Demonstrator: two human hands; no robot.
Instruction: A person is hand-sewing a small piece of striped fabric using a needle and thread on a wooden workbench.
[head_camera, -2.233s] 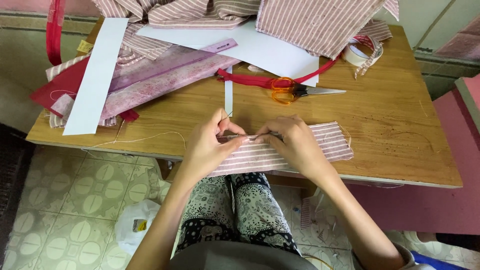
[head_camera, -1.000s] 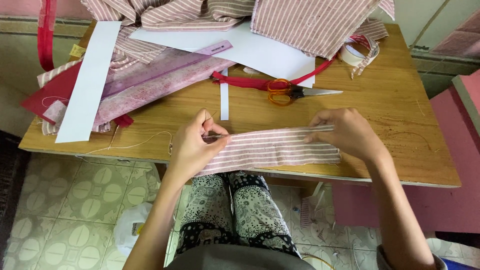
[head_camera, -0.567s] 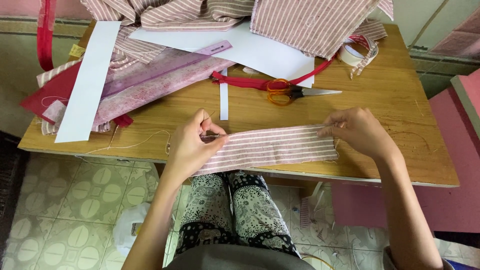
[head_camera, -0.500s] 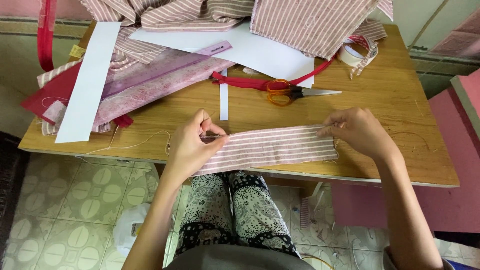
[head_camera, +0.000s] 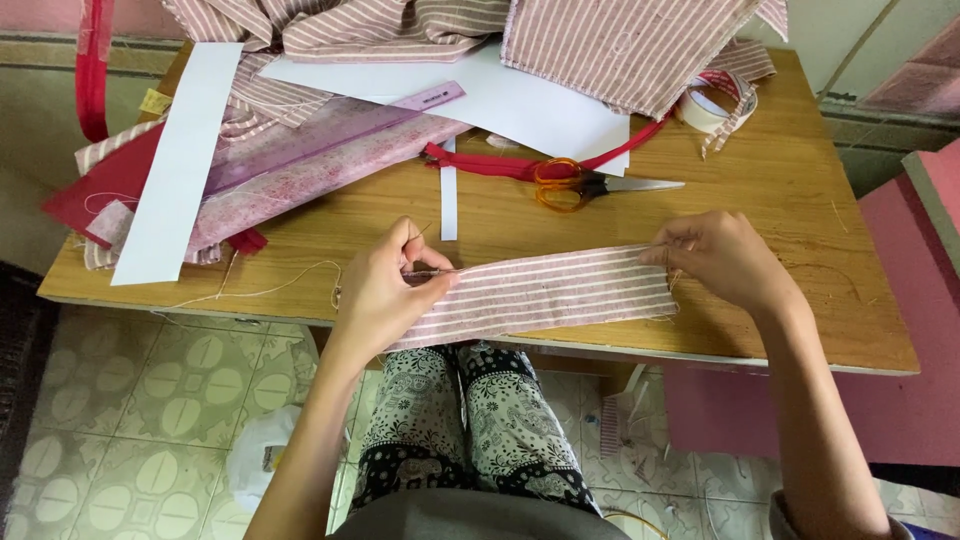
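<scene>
Pink-and-white striped fabric strip (head_camera: 545, 292) stretched flat along the near edge of the wooden table (head_camera: 780, 190).
Left hand (head_camera: 385, 290) pinched its left end, fingers closed on the cloth; right hand (head_camera: 715, 258) gripped the right end likewise. Orange-handled scissors (head_camera: 580, 184) lay well beyond.

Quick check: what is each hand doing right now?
Left hand: closed, pinching the left end of the pink-and-white striped fabric strip.
Right hand: closed, pinching the strip's right end.
</scene>
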